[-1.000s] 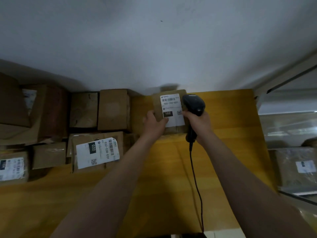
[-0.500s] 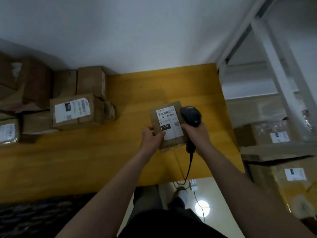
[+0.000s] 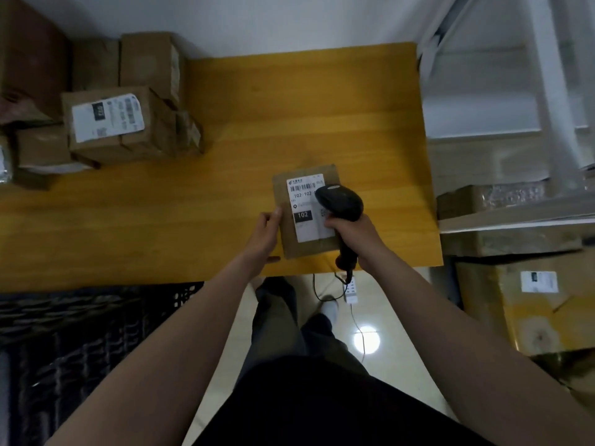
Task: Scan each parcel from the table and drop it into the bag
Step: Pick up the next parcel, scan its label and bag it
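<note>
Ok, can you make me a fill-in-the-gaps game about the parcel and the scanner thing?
1. The right hand holds a black ____.
2. The big number on the parcel label is ____.
3. The left hand grips the parcel's ____ edge.
4. The table top is coloured ____.

Missing words: scanner; 102; left; yellow

Left hand (image 3: 269,231) and right hand (image 3: 352,231) gripping

Left hand (image 3: 265,231) holds the parcel (image 3: 307,212); right hand (image 3: 352,231) aims the scanner (image 3: 339,202), seemingly touching its label.
</note>
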